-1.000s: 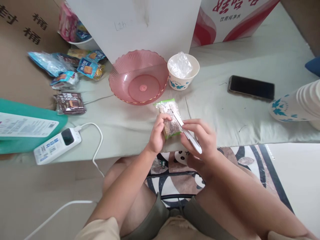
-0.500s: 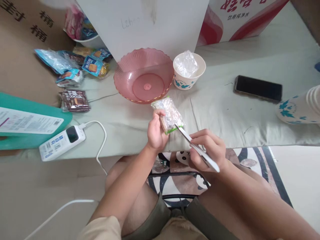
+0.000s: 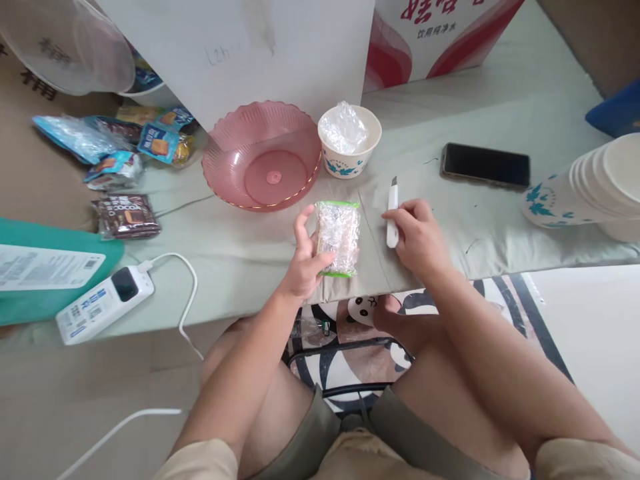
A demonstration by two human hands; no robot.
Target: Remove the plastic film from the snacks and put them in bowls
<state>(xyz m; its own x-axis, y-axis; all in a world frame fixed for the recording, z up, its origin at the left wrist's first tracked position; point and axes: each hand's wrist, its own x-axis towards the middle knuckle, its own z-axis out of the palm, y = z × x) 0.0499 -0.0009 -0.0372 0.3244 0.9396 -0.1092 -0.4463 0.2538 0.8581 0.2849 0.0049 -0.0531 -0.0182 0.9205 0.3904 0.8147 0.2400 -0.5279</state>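
My left hand (image 3: 303, 263) has its thumb over the lower part of a small snack packet (image 3: 339, 237) in clear, shiny wrapping with green strips at both ends. The index finger sticks up beside the packet's top left corner. My right hand (image 3: 420, 240) is at the white utility knife (image 3: 393, 230), fingers closed on its handle. The knife's short blade points away from me, and it appears to lie on or just above the cloth. A pink scalloped bowl (image 3: 273, 179) and a paper cup (image 3: 350, 160) with crumpled clear plastic (image 3: 343, 128) stand beyond both hands.
On the left are wrapped snacks (image 3: 127, 217), a green container (image 3: 55, 267) and a white power bank (image 3: 105, 305) with a cable (image 3: 193, 287). To the right lie a black phone (image 3: 485, 165) and stacked paper cups (image 3: 583, 183). White boxes (image 3: 280, 60) stand behind.
The knife has moved away from the packet to the right, down towards the cloth, its blade now pointing away from me. The packet has turned upright in my left hand.
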